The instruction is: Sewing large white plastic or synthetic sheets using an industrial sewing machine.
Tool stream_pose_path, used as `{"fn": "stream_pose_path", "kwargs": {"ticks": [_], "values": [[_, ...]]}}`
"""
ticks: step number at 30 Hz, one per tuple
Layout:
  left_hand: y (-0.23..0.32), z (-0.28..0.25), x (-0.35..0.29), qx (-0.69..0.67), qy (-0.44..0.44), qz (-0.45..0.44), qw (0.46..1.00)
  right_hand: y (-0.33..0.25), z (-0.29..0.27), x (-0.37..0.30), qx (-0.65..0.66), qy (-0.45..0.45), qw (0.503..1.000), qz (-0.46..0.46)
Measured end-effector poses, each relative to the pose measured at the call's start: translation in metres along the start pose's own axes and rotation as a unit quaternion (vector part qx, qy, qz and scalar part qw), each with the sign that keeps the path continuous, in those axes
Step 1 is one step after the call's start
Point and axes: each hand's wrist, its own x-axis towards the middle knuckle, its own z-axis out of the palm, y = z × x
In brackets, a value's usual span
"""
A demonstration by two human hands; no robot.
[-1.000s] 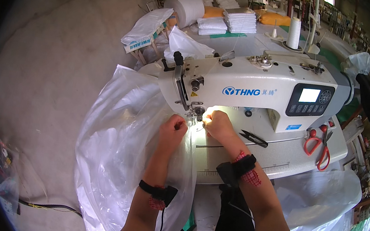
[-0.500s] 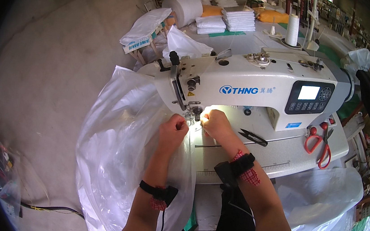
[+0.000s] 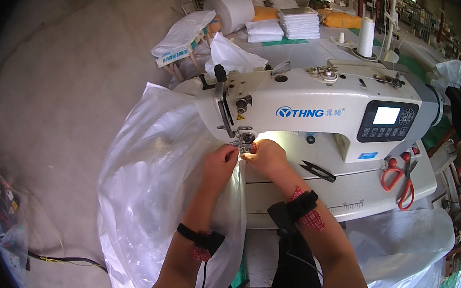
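Note:
A white sewing machine [image 3: 313, 105] with a lit display stands in front of me. My left hand [image 3: 220, 164], fingers pinched together, is just left of the needle area, over a large translucent white plastic bag [image 3: 155, 164] draped down the machine's left side. Close by, my right hand [image 3: 267, 157] is closed too, its fingertips at the presser foot [image 3: 246, 140] under the lamp's glow. The two hands' fingertips nearly meet there. Whatever lies between the fingers is too small to make out. Black thread snips [image 3: 318, 171] lie on the machine bed right of my right hand.
Red-handled scissors [image 3: 405, 186] rest at the bed's right end. Behind the machine stand a white thread cone [image 3: 366, 39], folded white stacks [image 3: 299, 25] and a big white roll [image 3: 230, 10]. More clear plastic [image 3: 405, 241] hangs at the lower right.
My left hand has moved slightly right and up, toward the needle. My right fingertips have shifted down a little, bringing both hands' fingers closer together.

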Motion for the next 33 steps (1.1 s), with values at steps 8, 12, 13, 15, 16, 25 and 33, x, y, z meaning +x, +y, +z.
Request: {"fn": "stream_pose_path", "kwargs": {"ticks": [8,12,13,15,16,25,33], "values": [[0.009,0.000,-0.002,-0.003,0.001,0.000,1.000,0.012,0.014,0.003,-0.034,0.078,0.996,-0.039],[0.015,-0.017,-0.012,-0.017,-0.046,-0.051,0.998,0.019,0.011,-0.011,0.001,0.055,0.996,-0.071],[0.012,-0.023,-0.021,0.050,-0.019,0.050,0.997,0.019,0.014,-0.021,0.061,0.053,0.992,-0.096],[0.028,-0.031,-0.041,0.107,0.004,0.153,0.982,0.023,0.017,-0.056,0.080,0.072,0.983,-0.147],[0.065,-0.040,-0.055,0.152,-0.025,0.213,0.965,0.023,0.012,-0.083,0.039,0.090,0.979,-0.178],[0.126,-0.064,-0.203,-0.030,-0.245,0.062,0.967,0.005,0.024,-0.263,0.090,0.107,0.978,-0.152],[0.124,-0.062,-0.216,0.015,-0.146,0.196,0.970,-0.001,0.022,-0.274,0.035,0.178,0.955,-0.235]]}}
